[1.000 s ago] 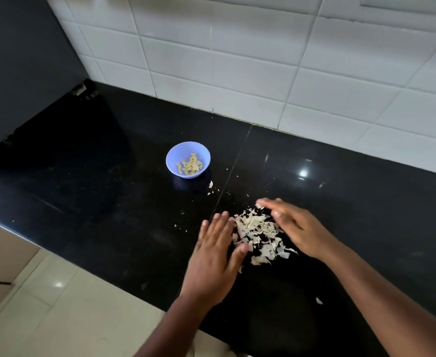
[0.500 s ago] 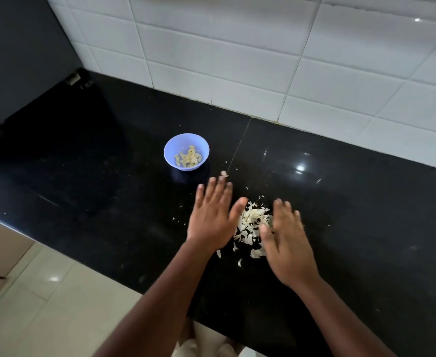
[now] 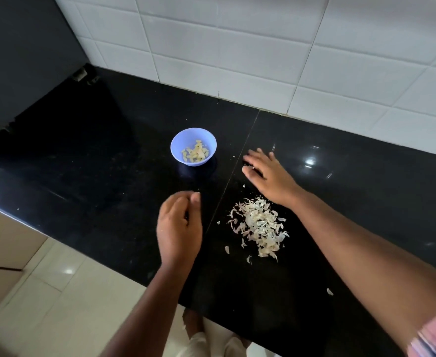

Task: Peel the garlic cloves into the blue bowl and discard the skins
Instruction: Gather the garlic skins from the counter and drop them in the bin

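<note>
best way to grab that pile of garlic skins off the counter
Cup both hands round the pile of garlic skins from its left and right edges, then lift. It is loose, flat, papery flakes spread on the black countertop, so a one-point pinch would take only a few.

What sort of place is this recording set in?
Most likely a home kitchen: a polished black countertop against a white tiled wall, with peeled garlic in a blue bowl and a pile of skins.

Both hands [image 3: 179, 228] [image 3: 268, 173] left the skins [image 3: 259, 228], seemingly.
</note>
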Available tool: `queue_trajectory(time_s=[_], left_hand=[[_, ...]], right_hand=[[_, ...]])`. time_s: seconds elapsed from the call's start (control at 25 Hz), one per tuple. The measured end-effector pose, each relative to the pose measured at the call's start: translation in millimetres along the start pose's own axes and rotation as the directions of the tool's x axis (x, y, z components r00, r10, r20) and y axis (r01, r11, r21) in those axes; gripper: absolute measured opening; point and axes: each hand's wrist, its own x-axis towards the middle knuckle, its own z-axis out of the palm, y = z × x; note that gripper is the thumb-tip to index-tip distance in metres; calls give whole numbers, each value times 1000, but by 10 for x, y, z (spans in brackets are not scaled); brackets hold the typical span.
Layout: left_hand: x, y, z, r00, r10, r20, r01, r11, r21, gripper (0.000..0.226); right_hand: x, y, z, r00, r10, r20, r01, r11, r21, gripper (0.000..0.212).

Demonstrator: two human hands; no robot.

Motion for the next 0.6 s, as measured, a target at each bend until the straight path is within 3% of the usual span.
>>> queue_trajectory(time_s=[0.08, 0.12, 0.24, 0.32, 0.4, 0.52, 0.6], left_hand=[[105, -94, -7, 986, -122, 117, 92, 967, 239, 44], [120, -117, 39, 963, -163, 213, 73, 923, 378, 54], [26, -25, 273, 897, -144, 417, -115, 837, 535, 70], [-108, 169, 430, 856, -93, 508, -176, 871, 458, 78], [-277, 333, 545, 818, 31, 575, -243, 924, 296, 92], [-447, 429, 588, 754, 220, 619, -266, 964, -19, 98], [-458, 381, 547, 791, 208, 575, -112, 974, -199, 93]], right_hand=[[-169, 72, 99, 986, -118, 121, 132, 984, -121, 68], [-303, 94, 144, 973, -161, 166, 181, 977, -114, 65], [-729, 93, 168, 954, -202, 221, 191, 979, 68, 57], [-1002, 122, 72, 976, -114, 187, 74, 975, 210, 57], [-1234, 219, -27, 994, -27, 102, 5, 978, 211, 75], [-1420, 211, -68, 990, -36, 135, 37, 999, -3, 128], [-1410, 41, 26, 971, -107, 215, 140, 980, -145, 144]])
